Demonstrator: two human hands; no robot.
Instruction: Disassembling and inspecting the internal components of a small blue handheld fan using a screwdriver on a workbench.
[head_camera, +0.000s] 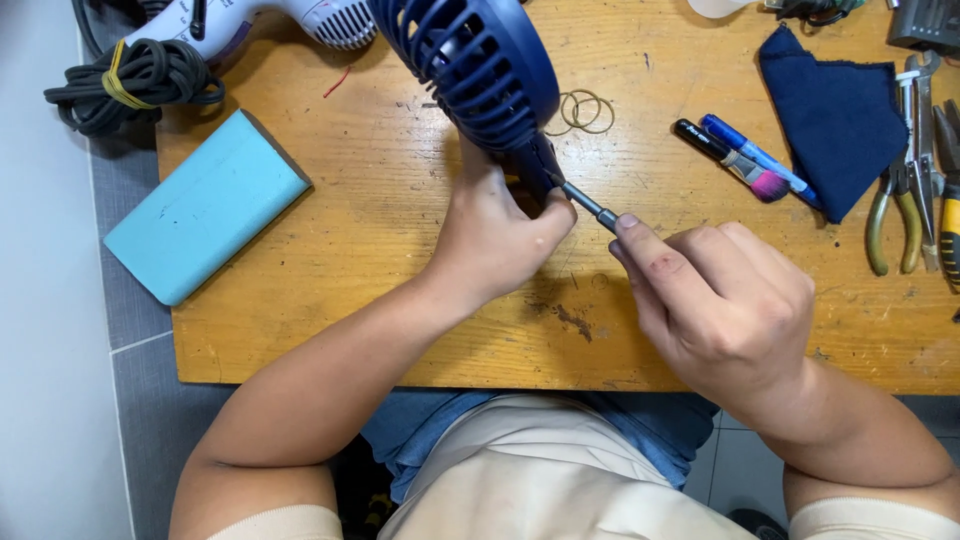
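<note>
At frame centre, left hand (497, 235) grips the blue fan (478, 70); right hand (722, 300) clenches a screwdriver (590, 205) against its base, above the tabletop (400, 200).

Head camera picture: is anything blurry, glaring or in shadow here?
Head view: even, soft light, no harsh glare on the table; faint shadows under the left hand and right hand; the fan and screwdriver look sharp; table edges bow slightly, a wide-lens effect; top-edge tools are cropped.
</note>
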